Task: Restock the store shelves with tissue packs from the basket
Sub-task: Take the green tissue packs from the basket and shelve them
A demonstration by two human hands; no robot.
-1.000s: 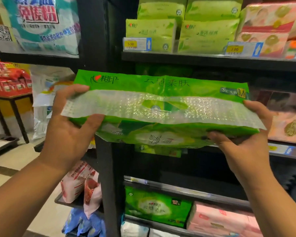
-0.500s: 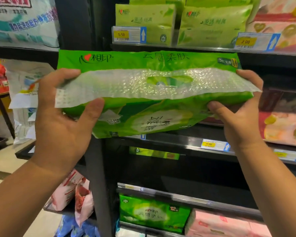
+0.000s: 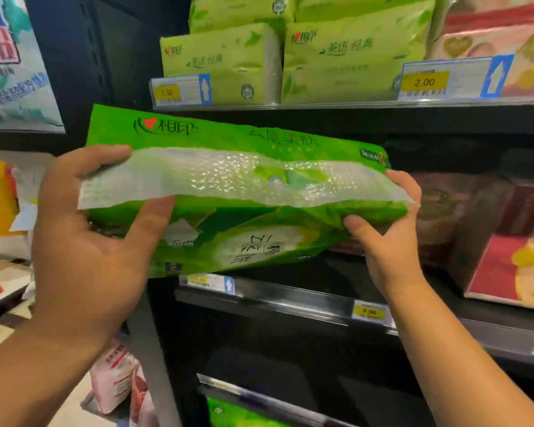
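The green tissue pack (image 3: pixel 228 192) hangs level in front of the dark middle shelf (image 3: pixel 290 298), its clear handle strip facing near; the left hand (image 3: pixel 87 241) grips its left end, the right hand (image 3: pixel 389 241) its right end. Above, pale green packs (image 3: pixel 352 53) sit behind yellow price tags (image 3: pixel 424 82).

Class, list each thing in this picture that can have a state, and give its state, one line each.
Green tissue pack: held in the air, tilted, not yet shelved.
Left hand: gripping the pack's left end.
Right hand: gripping its right end.
Middle shelf: dark gap behind the pack.
Top shelf: stocked.
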